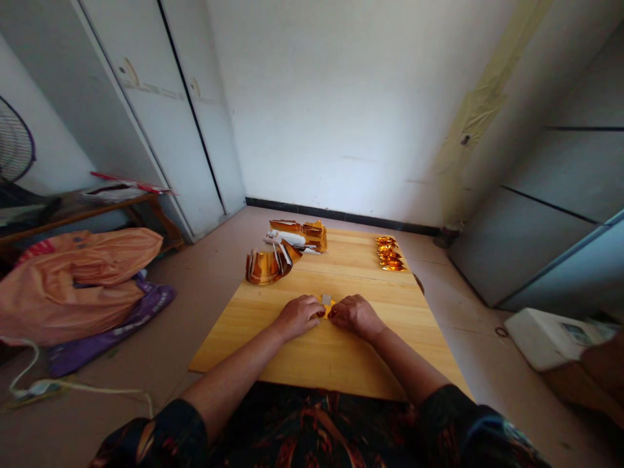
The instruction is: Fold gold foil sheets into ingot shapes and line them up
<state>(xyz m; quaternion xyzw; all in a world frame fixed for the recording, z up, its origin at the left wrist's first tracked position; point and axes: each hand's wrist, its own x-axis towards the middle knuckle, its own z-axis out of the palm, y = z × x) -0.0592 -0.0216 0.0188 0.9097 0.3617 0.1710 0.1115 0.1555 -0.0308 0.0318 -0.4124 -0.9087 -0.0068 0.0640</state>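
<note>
Both hands meet at a small piece of gold foil paper near the middle of the wooden table; a greyish patch shows on its upper side. My left hand has its fingers bent and closed on the paper's left edge. From the other side, my right hand pinches the right edge with curled fingers. Much of the paper is hidden under the fingertips. Farther along the table at right lies a row of folded gold foil pieces.
Curved gold foil sheets stand on the table's left side, with a stack of foil sheets behind them. The wooden table has floor on both sides. An orange bag sits at left, a white box at right.
</note>
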